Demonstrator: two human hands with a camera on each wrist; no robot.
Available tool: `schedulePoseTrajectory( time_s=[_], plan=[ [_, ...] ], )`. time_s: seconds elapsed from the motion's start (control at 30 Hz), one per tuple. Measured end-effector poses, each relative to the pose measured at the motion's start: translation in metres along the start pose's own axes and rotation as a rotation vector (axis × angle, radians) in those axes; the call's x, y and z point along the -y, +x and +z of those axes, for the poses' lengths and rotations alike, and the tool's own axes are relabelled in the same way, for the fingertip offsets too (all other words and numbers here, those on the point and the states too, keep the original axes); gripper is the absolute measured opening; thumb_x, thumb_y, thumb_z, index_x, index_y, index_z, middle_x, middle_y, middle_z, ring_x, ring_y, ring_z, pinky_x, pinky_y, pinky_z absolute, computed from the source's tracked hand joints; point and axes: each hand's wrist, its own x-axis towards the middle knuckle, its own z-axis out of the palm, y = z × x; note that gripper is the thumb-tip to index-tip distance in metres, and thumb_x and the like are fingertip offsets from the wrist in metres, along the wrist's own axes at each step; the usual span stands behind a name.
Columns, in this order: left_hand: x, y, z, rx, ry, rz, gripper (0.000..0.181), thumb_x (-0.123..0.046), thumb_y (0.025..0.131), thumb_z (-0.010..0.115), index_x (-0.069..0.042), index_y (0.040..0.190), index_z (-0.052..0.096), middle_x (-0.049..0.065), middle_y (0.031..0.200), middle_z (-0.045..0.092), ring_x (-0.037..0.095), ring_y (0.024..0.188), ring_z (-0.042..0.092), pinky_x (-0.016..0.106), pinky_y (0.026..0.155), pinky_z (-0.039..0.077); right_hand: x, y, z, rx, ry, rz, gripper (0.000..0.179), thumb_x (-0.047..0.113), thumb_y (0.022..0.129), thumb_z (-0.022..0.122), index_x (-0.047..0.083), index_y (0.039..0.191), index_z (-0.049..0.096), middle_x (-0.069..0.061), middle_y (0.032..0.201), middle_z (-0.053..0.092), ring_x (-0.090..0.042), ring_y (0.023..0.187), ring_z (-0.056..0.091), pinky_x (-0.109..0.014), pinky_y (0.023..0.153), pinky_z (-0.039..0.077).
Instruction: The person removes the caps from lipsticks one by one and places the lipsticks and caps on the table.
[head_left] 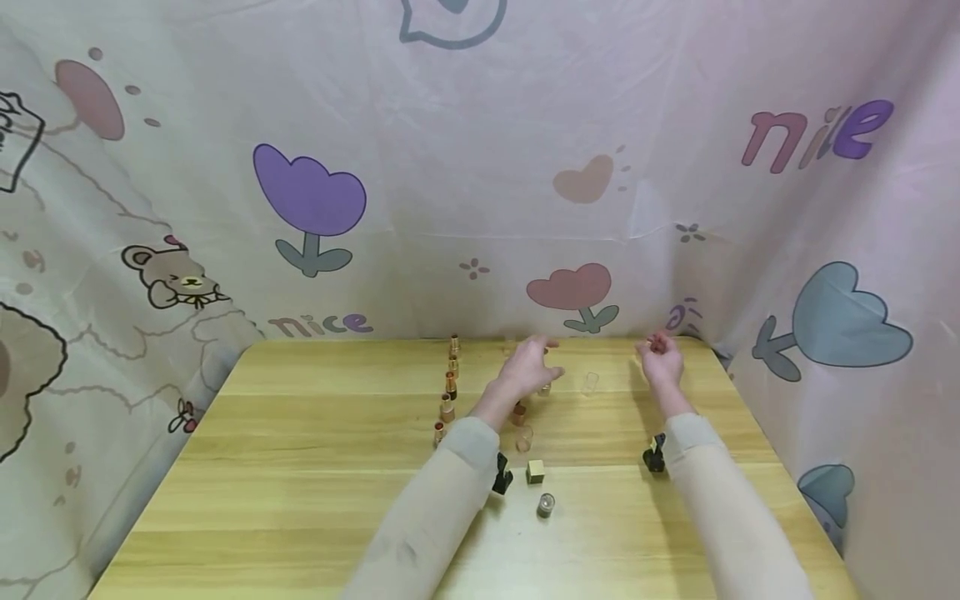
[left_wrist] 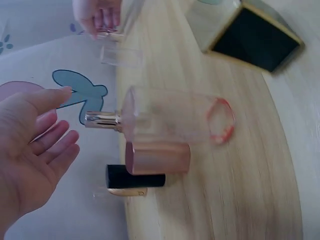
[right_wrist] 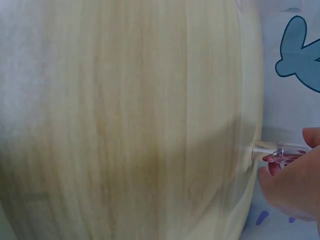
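At the back right of the table my right hand [head_left: 662,362] pinches a small lipstick tube [right_wrist: 277,151]. The tube has a clear end and a metallic part; its other end is hidden by the fingers. My left hand [head_left: 527,364] hovers over the middle of the table, palm turned inward, holding nothing. Beside it in the left wrist view stand a clear cap [left_wrist: 170,117] with a red rim, a rose-gold cap [left_wrist: 160,158] and a black cap [left_wrist: 137,176]. A gold tube end [left_wrist: 102,120] shows behind the clear cap. Another clear cap [head_left: 591,383] stands between my hands.
Left of my left forearm runs a row of several uncapped lipsticks [head_left: 451,385]. Nearer the front are a gold square cap [head_left: 535,472] and a grey round cap [head_left: 546,505]. The wooden table [head_left: 322,475] meets a printed curtain [head_left: 435,167] at the back and sides.
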Motion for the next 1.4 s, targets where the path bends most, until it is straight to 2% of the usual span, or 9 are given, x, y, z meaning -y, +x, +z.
schedulePoseTrajectory(
  time_s=[0.17,0.3,0.47,0.57,0.77,0.93,1.1,1.23,1.4],
  plan=[
    [-0.008,-0.002,0.0,-0.072,-0.083,0.023,0.056,-0.027,0.098,0.073,-0.012,0.149,0.054,0.007,0.147,0.058,0.026,0.133,0.056,0.043,0.11,0.05,-0.001,-0.002,-0.003,-0.021,-0.016,-0.015,0.054,0.004,0.101,0.056,-0.006,0.152,0.043,-0.025,0.148,0.051,-0.031,0.135,0.049,-0.029,0.115,0.045],
    [-0.014,-0.003,0.0,-0.115,-0.129,0.045,0.057,-0.027,0.098,0.073,-0.012,0.15,0.052,0.006,0.148,0.057,0.025,0.135,0.056,0.043,0.111,0.05,-0.001,-0.004,-0.006,-0.022,-0.049,-0.023,0.048,0.007,0.103,0.059,-0.006,0.147,0.049,-0.022,0.141,0.055,-0.019,0.119,0.053,-0.022,0.105,0.049],
    [-0.019,-0.005,0.002,-0.114,-0.165,0.07,0.057,-0.026,0.099,0.073,-0.014,0.151,0.052,0.006,0.149,0.056,0.024,0.136,0.055,0.041,0.113,0.048,-0.002,-0.007,-0.009,0.004,-0.053,-0.017,0.047,0.009,0.103,0.06,-0.004,0.147,0.051,-0.019,0.14,0.056,-0.007,0.107,0.052,-0.02,0.102,0.05],
    [-0.021,-0.004,0.004,-0.102,-0.185,0.086,0.058,-0.025,0.099,0.073,-0.014,0.151,0.051,0.006,0.15,0.055,0.025,0.137,0.054,0.043,0.114,0.047,-0.001,-0.011,-0.008,0.015,-0.029,-0.024,0.047,0.01,0.104,0.061,-0.005,0.147,0.051,-0.022,0.143,0.056,-0.011,0.112,0.054,-0.022,0.104,0.05],
    [-0.022,0.0,0.008,-0.075,-0.156,0.109,0.06,-0.028,0.1,0.071,-0.017,0.154,0.048,0.005,0.153,0.052,0.024,0.139,0.052,0.044,0.114,0.047,0.009,-0.026,-0.003,0.06,0.028,-0.035,0.051,0.012,0.104,0.063,-0.005,0.149,0.047,-0.022,0.149,0.054,-0.024,0.129,0.055,-0.019,0.103,0.051],
    [-0.021,0.006,0.011,-0.064,-0.103,0.131,0.061,-0.029,0.1,0.071,-0.016,0.154,0.048,0.005,0.154,0.052,0.024,0.14,0.052,0.041,0.115,0.046,0.02,-0.04,0.001,0.109,0.123,-0.065,0.054,0.012,0.104,0.064,-0.004,0.151,0.045,-0.022,0.146,0.053,-0.011,0.112,0.059,-0.02,0.1,0.055],
    [-0.019,0.011,0.014,-0.059,-0.06,0.163,0.06,-0.027,0.099,0.072,-0.014,0.153,0.049,0.005,0.155,0.051,0.023,0.143,0.049,0.038,0.119,0.042,0.028,-0.054,0.006,0.141,0.203,-0.118,0.053,0.009,0.102,0.066,-0.006,0.149,0.046,-0.011,0.124,0.06,-0.002,0.095,0.062,-0.021,0.095,0.057],
    [-0.018,0.014,0.016,-0.045,-0.049,0.191,0.062,-0.026,0.098,0.074,-0.014,0.154,0.049,0.005,0.157,0.051,0.023,0.145,0.047,0.037,0.12,0.04,0.034,-0.065,0.011,0.182,0.249,-0.165,0.053,0.006,0.102,0.066,-0.009,0.148,0.045,-0.003,0.112,0.059,-0.004,0.094,0.064,-0.024,0.094,0.059],
    [-0.021,0.016,0.017,-0.028,-0.047,0.209,0.065,-0.026,0.098,0.074,-0.012,0.155,0.047,0.004,0.157,0.05,0.023,0.144,0.048,0.037,0.119,0.041,0.04,-0.077,0.018,0.227,0.251,-0.197,0.054,0.008,0.102,0.066,-0.008,0.148,0.044,-0.006,0.118,0.059,-0.006,0.098,0.064,-0.024,0.093,0.059]
  ],
)
